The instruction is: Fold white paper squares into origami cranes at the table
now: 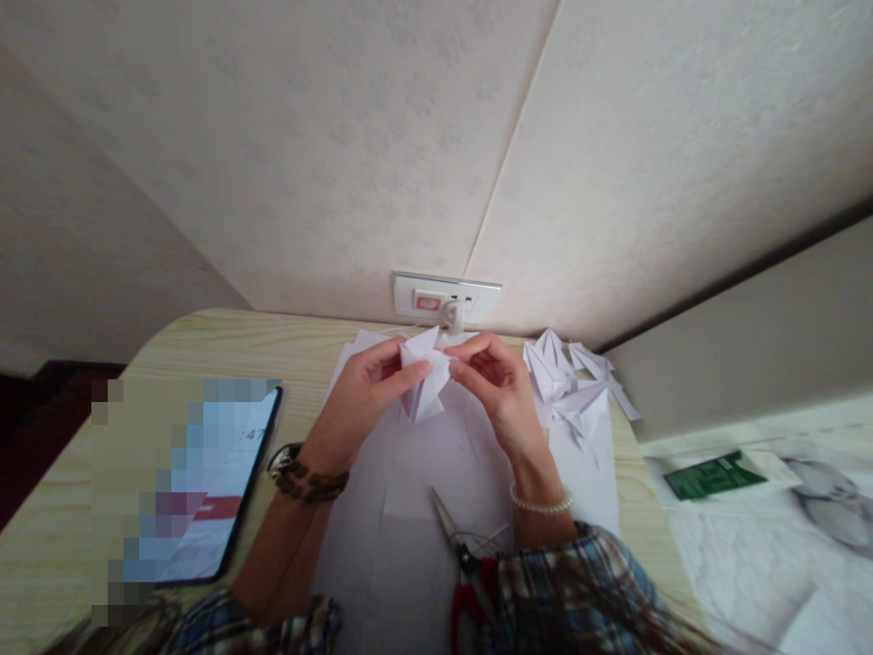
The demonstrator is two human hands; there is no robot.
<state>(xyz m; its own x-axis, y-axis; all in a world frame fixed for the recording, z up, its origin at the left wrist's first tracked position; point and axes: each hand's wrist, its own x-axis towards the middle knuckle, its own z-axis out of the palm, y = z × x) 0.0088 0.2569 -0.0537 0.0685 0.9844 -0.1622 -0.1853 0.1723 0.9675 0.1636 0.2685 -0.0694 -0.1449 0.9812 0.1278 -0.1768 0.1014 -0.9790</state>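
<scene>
A folded white paper piece (424, 387) with pointed corners is held up between my two hands, over white sheets on the table. My left hand (368, 382) grips its left side, thumb across the front. On its right edge, the thumb and index finger of my right hand (495, 373) pinch the paper. Scissors (456, 541) with red handles lie below my hands, blades pointing away from me; my right sleeve partly covers the handles. Thin string-like strands lie beside the blades, too fine to name surely.
Several folded white paper pieces (569, 382) lie at the table's back right. A tablet or large phone (225, 500) with a lit screen, partly blurred out, rests at left. A wall socket (446, 297) with a plug sits behind. A green packet (715, 475) lies off the table at right.
</scene>
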